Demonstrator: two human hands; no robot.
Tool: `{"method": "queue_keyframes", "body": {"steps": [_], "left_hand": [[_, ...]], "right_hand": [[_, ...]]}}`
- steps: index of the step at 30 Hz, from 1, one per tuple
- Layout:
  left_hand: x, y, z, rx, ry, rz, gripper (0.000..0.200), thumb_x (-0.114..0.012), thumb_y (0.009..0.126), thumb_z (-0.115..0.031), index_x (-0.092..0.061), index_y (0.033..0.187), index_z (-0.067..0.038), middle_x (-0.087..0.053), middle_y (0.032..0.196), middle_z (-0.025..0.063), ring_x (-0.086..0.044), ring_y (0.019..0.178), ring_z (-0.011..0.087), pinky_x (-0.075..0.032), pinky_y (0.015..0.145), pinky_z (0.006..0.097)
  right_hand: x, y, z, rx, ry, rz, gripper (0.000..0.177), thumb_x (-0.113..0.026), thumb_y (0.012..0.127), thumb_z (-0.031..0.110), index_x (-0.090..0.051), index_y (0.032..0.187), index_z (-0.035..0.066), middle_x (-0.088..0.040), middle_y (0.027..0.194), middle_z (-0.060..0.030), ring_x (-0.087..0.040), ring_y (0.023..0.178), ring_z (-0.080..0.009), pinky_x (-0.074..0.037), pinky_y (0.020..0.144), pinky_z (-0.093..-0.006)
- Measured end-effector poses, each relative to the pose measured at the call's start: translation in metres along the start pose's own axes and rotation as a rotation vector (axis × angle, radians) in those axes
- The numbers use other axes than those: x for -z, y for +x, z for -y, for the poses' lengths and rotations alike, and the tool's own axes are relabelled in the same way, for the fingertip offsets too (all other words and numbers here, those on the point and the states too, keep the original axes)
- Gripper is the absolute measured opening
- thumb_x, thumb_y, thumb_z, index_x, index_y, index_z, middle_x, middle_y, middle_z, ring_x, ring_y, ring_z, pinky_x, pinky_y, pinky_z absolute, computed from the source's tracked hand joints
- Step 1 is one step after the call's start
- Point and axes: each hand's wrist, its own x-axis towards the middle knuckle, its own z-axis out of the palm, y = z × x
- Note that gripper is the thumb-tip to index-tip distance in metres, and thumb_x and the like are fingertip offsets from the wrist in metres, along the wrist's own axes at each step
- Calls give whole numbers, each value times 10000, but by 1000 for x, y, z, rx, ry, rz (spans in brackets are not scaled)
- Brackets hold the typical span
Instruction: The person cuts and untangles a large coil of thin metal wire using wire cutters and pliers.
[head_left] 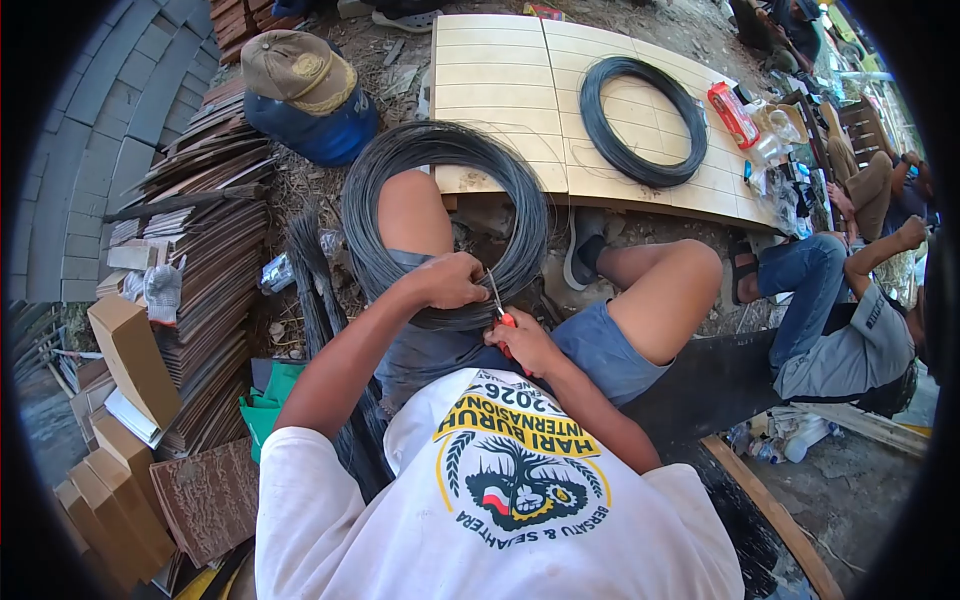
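A large coil of dark wire (530, 220) lies over one thigh and the lap. At its lower edge my left hand (455, 281) is closed, its fingers pinched on the wire. Beside it my right hand (525, 343) is wrapped round red-handled pliers (506, 322), whose metal jaws point up toward the fingers of my left hand, at the coil's edge. Whether the jaws are closed on a strand is too small to tell. A second wire coil (598, 135) rests on the pale table board (490, 60) ahead.
A blue container (330, 128) with a cap (296, 68) on top stands at upper left. Stacked brown sheets (205, 330) and cardboard boxes (135, 360) fill the left side. A red package (733, 115) lies on the board. Another person (850, 335) sits at the right.
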Motion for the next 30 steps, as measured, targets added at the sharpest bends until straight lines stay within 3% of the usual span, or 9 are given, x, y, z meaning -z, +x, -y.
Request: {"method": "queue_keyframes", "body": {"steps": [3,5,9,12,15,20,23,28,30], "left_hand": [[0,0,0,13,17,-2,338,-705,831,-300,-700,956,14,-684,832,207,-673,814,334,-493,746,432],[0,-1,-2,12,29,-6,340,-708,830,-303,-699,955,13,-683,832,208,-674,818,336,-493,748,430],[0,-3,-2,10,4,-9,354,-713,830,-306,-697,967,20,-687,854,209,-672,826,335,-493,753,425],[2,0,1,-11,-20,-13,357,-714,835,-297,-698,986,26,-685,854,198,-669,819,306,-491,750,411],[7,1,4,-10,-100,29,340,-709,846,-270,-697,1002,32,-678,835,173,-660,806,255,-486,743,392],[11,1,5,-3,-210,63,284,-689,869,-221,-701,999,31,-669,792,138,-643,776,201,-485,732,370],[11,-9,-6,-7,-167,21,267,-685,872,-215,-704,980,28,-682,789,148,-656,760,225,-491,726,373],[1,-13,-1,-135,-44,-92,278,-661,892,-222,-708,1009,25,-699,885,230,-683,842,376,-507,763,438],[0,-14,0,-163,-11,-97,276,-651,900,-222,-712,1021,19,-696,893,237,-676,857,390,-508,776,446]], "right_hand": [[-3,5,-6,7,39,-51,136,-648,837,121,-581,858,5,-619,762,-53,-589,706,-143,-463,676,-292],[-3,1,1,22,-165,-75,143,-647,831,128,-585,854,0,-625,750,-79,-594,713,-152,-463,672,-301],[-3,0,-5,11,-205,-81,148,-653,822,138,-593,849,6,-630,742,-99,-601,717,-170,-464,672,-314],[-3,3,-18,125,-285,-151,152,-659,818,147,-595,847,12,-630,737,-93,-596,670,-184,-461,644,-329],[-3,-8,-8,118,-265,-188,149,-657,816,138,-586,833,8,-618,726,-93,-589,655,-163,-457,626,-323],[-3,-16,11,-30,42,-39,107,-642,842,110,-576,848,26,-604,733,-57,-571,691,-119,-449,638,-281],[-4,-6,6,14,119,-41,104,-644,849,109,-579,861,28,-604,735,-35,-560,678,-115,-448,640,-273],[-3,8,-5,12,85,-38,126,-653,840,123,-600,873,13,-627,758,-47,-571,691,-118,-452,654,-269],[-3,9,-6,8,72,-39,134,-654,840,130,-609,879,10,-638,772,-51,-575,696,-120,-454,658,-270]]}}
